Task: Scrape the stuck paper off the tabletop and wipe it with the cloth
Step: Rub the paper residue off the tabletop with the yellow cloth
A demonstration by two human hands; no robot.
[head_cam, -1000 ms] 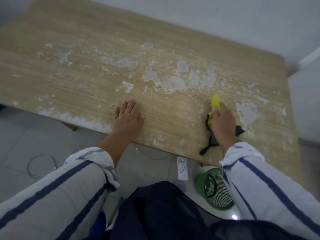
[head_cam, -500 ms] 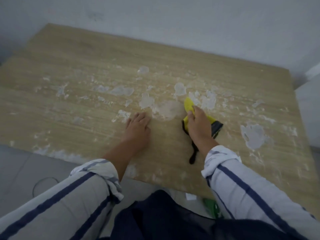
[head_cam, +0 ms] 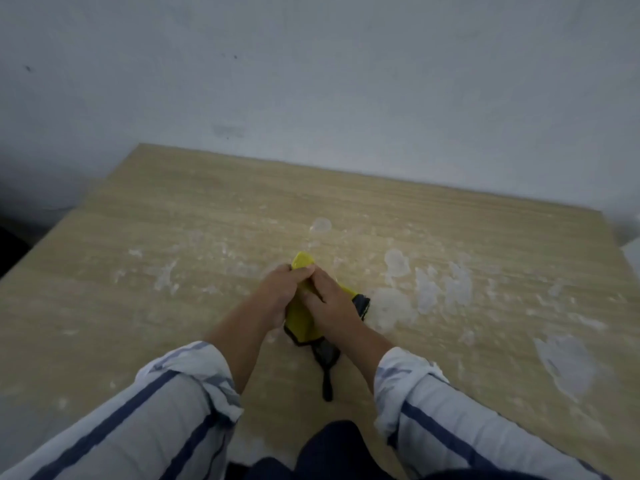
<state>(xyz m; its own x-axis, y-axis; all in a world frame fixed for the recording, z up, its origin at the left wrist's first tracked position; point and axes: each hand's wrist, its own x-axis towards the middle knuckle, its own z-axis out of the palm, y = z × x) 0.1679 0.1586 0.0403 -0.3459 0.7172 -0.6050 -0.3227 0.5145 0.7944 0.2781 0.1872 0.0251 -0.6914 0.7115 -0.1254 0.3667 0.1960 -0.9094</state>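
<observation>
Both hands, left [head_cam: 277,292] and right [head_cam: 334,303], have fingers clamped on the yellow black-edged cloth [head_cam: 301,317] over the paper-flecked wooden table [head_cam: 173,220].

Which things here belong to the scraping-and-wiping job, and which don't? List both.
Job: yellow cloth, held by left hand and right hand; stuck paper patches; tabletop.
Not the job: wall; striped sleeves.
</observation>
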